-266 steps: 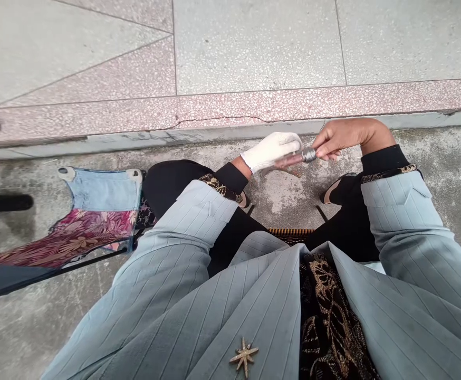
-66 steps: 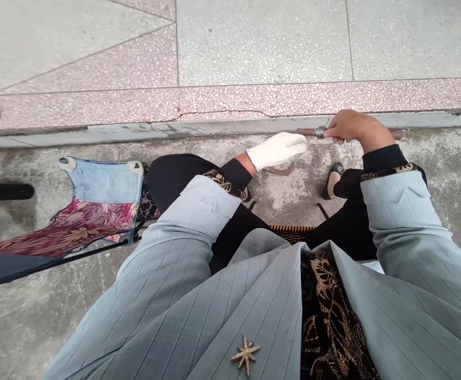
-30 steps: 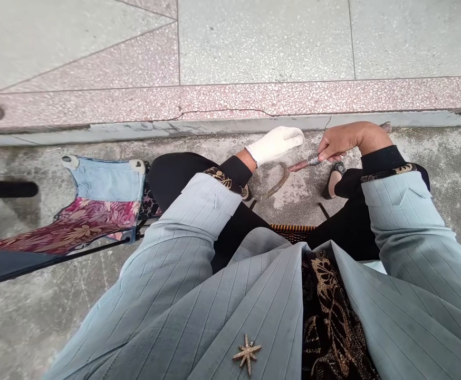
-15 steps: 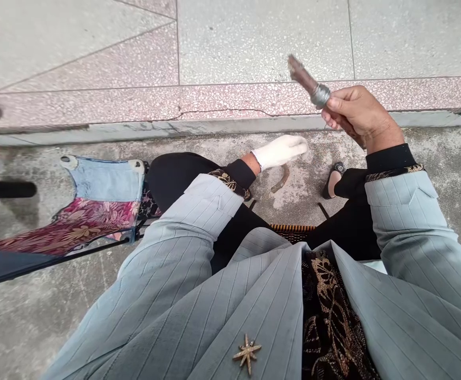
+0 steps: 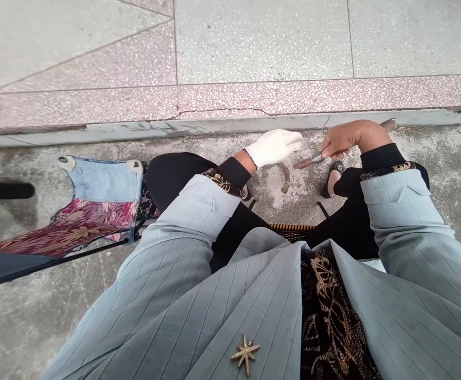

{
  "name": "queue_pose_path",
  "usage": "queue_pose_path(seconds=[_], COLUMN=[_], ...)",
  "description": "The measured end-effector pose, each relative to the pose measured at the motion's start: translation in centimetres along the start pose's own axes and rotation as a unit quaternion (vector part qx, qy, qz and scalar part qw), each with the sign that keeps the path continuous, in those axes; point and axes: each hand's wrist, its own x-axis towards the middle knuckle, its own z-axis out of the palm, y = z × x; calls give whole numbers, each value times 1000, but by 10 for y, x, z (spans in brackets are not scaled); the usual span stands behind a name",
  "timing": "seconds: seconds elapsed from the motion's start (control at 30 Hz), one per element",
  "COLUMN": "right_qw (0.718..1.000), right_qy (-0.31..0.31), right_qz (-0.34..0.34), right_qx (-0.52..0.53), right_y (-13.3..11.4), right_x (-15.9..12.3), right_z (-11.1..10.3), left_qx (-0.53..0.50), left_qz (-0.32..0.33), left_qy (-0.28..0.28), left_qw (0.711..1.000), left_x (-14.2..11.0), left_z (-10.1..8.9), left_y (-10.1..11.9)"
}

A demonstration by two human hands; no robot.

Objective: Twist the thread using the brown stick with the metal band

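Okay, the bare right hand (image 5: 351, 140) is curled shut around a brown rod (image 5: 305, 162), fingers wrapped tight, and the rod runs right through the fist, its narrow tip poking out toward the middle of the concrete floor (image 5: 301, 203) and its other end showing just past the knuckles. Up near the fist sits a silver band (image 5: 317, 157), wound snugly round the rod, and that part looks done: the band is on and seated, with bare brown rod on either side of it. The rod's surface looks dull and a little worn, with no shine except on the metal. Over on the left, the white-gloved left hand (image 5: 274, 148) hangs just beside the tip, its fingers lying together and reaching toward the rod, not quite touching it and holding nothing I can see. Below that glove, a curved brown strip (image 5: 284, 171) lies on the concrete, free of both hands, with nothing wound on it that I can make out. Just past the rod sits a black shoe (image 5: 335, 182), and behind everything runs the speckled pink step edge (image 5: 230, 124), with the cracked line along it in plain view.
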Motion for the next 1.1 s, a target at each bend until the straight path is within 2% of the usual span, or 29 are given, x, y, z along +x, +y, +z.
queue_pose_path(seconds=[0.07,0.13,0.27,0.37,0.5,0.57,0.63,0.7,0.77,0.83,0.93,1.1], right_qw=[997,993,966,956,944,926,912,918,938,956,980,999], right_qy=[-41,4,148,174,202,258,315,336,314,274,195,38], right_qz=[-60,-98,-121,-121,-137,-125,-80,-11,54,76,42,-39], right_qx=[21,71,177,203,224,244,249,212,138,66,-3,0], right_y=[-5,-8,-7,-4,-2,-2,0,3,7,13,19,10], right_x=[-9,-21,-38,-38,-30,-25,-17,-7,4,14,20,6], right_z=[1,0,-3,-2,2,2,-1,-4,-6,-7,-4,0], left_qx=[-8,-39,-103,-89,-90,-110,-109,-97,-92,-92,-93,-95], left_qz=[2,22,30,10,25,42,59,67,64,54,45,30], left_qy=[12,15,29,7,-33,-49,-68,-80,-72,-37,15,28], left_qw=[1000,999,994,996,995,992,990,990,991,994,994,995], left_x=[2,3,4,3,4,4,4,5,5,5,5,3], left_z=[2,6,16,20,22,23,24,24,22,16,7,-1], left_y=[-5,-7,-3,3,7,7,8,8,7,6,3,1])
